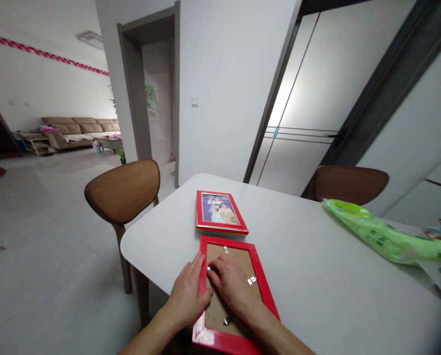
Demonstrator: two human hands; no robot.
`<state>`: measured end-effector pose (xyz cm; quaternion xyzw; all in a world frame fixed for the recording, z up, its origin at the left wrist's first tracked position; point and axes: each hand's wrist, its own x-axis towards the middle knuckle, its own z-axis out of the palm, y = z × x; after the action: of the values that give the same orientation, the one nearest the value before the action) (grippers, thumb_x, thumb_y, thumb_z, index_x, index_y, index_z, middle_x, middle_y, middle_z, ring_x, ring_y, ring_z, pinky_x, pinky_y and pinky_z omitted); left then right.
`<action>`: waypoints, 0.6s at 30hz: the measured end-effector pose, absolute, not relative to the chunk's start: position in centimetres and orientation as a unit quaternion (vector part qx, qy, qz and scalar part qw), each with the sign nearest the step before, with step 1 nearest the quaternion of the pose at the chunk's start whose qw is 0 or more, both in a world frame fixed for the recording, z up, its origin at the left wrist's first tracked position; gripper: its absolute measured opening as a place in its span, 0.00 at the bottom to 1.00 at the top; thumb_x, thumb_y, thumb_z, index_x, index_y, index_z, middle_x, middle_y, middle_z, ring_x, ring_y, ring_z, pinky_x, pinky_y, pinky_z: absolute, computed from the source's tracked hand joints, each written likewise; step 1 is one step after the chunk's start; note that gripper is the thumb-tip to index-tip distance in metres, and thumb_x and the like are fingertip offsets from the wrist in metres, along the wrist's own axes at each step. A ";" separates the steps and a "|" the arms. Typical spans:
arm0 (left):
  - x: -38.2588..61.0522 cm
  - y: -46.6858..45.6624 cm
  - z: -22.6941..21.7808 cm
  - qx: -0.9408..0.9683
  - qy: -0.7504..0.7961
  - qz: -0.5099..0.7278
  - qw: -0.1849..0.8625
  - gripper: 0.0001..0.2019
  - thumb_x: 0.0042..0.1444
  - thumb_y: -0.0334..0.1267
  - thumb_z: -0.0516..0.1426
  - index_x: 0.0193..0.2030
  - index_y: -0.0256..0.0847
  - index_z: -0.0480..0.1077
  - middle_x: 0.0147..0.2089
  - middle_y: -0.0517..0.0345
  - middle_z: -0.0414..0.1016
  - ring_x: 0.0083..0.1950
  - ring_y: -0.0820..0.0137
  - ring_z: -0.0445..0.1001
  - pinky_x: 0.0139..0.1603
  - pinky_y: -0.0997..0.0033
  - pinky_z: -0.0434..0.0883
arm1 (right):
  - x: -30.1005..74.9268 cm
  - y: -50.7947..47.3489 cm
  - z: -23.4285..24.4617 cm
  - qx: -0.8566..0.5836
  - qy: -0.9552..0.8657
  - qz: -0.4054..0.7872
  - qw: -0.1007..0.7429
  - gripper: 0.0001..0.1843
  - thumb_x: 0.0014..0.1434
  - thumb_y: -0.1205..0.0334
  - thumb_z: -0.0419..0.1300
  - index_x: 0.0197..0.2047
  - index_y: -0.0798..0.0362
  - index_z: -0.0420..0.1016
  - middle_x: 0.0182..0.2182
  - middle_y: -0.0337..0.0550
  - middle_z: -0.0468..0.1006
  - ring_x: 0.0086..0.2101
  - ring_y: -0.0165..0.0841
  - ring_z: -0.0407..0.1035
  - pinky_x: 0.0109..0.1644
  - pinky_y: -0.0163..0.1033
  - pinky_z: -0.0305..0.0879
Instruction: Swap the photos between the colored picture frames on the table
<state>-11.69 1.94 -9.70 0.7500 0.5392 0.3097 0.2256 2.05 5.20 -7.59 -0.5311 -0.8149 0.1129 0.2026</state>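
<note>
Red frame (263, 278): lying back side up at the near edge of the table (301, 236), its near left corner seemingly jutting past that edge; its front is facing down, out of sight.
Left hand (189, 292): grasping the left rail, thumb lying over it.
Right hand (232, 282): bending its fingertips to a small metal clip (209, 268); whether they are pinching it, I cannot tell.
Hidden parts: the right hand and forearm are covering some of the backing board (241, 258); the view's bottom is cutting off the near rail.
Framed photo (220, 211): facing up just beyond the red frame.
Open room: the white tabletop is stretching rightward to a green plastic bag (381, 236), itself running out of view.
Writing: print is showing on the bag, too blurred to read.
</note>
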 end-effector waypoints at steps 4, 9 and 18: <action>-11.8 2.0 -9.7 0.748 0.540 0.313 0.228 0.34 0.42 0.32 0.52 0.59 0.30 0.48 0.61 0.46 0.50 0.60 0.63 0.50 0.60 0.62 0.50 | 4.0 6.9 -7.6 -0.576 -0.787 0.076 0.208 0.14 0.56 0.63 0.46 0.37 0.57 0.71 0.34 0.48 0.71 0.36 0.34 0.63 0.41 0.36 0.55; -11.7 2.1 -9.5 0.750 0.529 0.323 0.229 0.35 0.41 0.30 0.51 0.59 0.31 0.48 0.61 0.48 0.50 0.60 0.64 0.51 0.60 0.64 0.50 | 4.7 8.5 -8.1 -0.596 -0.775 0.054 0.202 0.14 0.54 0.63 0.47 0.36 0.55 0.73 0.33 0.47 0.70 0.36 0.35 0.61 0.41 0.37 0.55; -11.6 1.9 -9.5 0.742 0.548 0.306 0.235 0.32 0.44 0.33 0.51 0.59 0.31 0.48 0.61 0.46 0.50 0.60 0.62 0.50 0.59 0.60 0.49 | 6.3 4.7 -6.4 -0.569 -0.796 0.095 0.184 0.18 0.51 0.57 0.51 0.43 0.54 0.69 0.38 0.47 0.70 0.39 0.35 0.63 0.43 0.38 0.56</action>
<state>-11.56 1.94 -9.46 0.7421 0.5481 0.3058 0.2351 6.29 4.74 -6.39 -0.5693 -0.7957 0.0948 0.1838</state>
